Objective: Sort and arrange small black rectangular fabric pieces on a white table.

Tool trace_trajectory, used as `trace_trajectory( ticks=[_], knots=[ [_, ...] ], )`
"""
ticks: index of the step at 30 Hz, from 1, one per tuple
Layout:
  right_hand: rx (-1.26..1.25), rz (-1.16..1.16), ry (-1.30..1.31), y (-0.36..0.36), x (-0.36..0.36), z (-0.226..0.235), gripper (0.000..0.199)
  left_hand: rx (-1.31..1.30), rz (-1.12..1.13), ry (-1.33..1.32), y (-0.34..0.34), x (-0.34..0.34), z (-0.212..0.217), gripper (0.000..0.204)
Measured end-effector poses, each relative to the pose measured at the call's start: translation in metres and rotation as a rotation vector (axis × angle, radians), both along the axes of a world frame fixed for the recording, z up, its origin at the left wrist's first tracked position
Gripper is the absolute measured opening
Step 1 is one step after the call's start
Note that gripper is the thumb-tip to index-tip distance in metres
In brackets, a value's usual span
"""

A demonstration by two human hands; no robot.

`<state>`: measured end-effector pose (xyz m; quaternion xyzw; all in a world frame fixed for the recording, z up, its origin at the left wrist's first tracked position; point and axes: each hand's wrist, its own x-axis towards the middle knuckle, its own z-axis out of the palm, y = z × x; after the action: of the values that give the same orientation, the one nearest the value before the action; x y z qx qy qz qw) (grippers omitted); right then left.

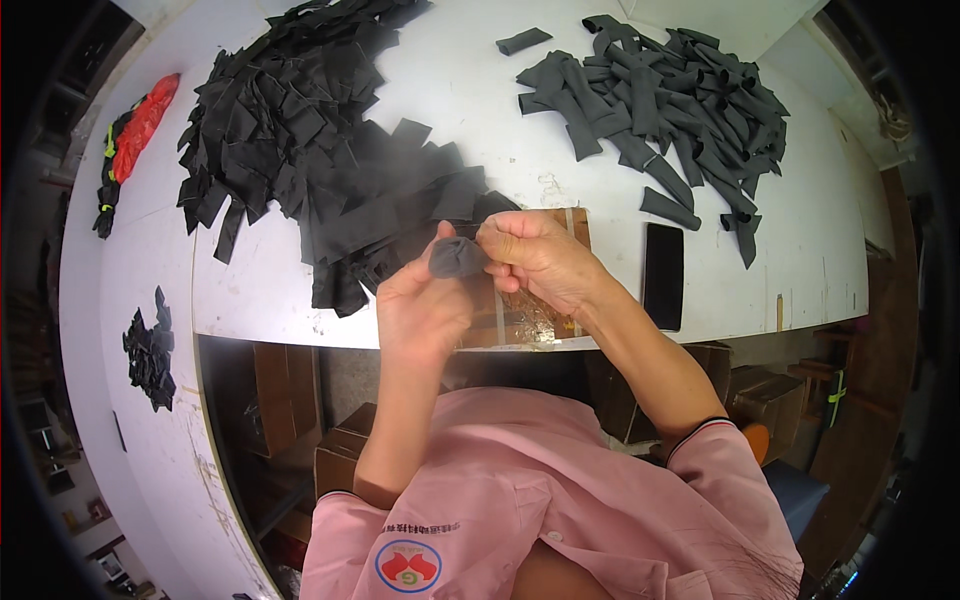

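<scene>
Carrying everything, the white bench (pixel 455 100) holds a heap of flat dark cloth pieces (pixel 290 130) at left and a smaller heap of dark cloth tubes (pixel 650 100) at right. The left hand (pixel 425 305) and right hand (pixel 545 255) both grip one cup-shaped dark cloth (pixel 457 258), apparently shaping it; that likely calls for a steady pinch next. Bare surface separates the heaps; the near edge passes just below the hands.
</scene>
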<state>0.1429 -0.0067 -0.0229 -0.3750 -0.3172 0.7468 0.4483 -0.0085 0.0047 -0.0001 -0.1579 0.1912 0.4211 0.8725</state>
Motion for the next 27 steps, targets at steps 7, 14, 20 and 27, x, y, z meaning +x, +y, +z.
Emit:
trace_trajectory(
  ticks=[7, 14, 20, 27],
  knots=[
    [0.130, -0.004, -0.074, 0.016, -0.002, 0.020, 0.021, 0.264, -0.065, -0.364, 0.002, -0.006, 0.009, 0.032],
    [0.060, -0.016, -0.080, 0.010, -0.006, -0.007, 0.023, 0.266, -0.068, 0.115, 0.003, -0.013, -0.022, 0.027],
    [0.203, 0.129, -0.310, 0.022, -0.004, 0.006, 0.022, 0.258, 0.013, -0.073, 0.001, -0.012, -0.015, 0.035],
    [0.069, 0.084, -0.118, 0.010, 0.007, -0.017, 0.017, 1.100, 0.026, 1.459, -0.011, 0.000, -0.005, 0.034]
  ],
)
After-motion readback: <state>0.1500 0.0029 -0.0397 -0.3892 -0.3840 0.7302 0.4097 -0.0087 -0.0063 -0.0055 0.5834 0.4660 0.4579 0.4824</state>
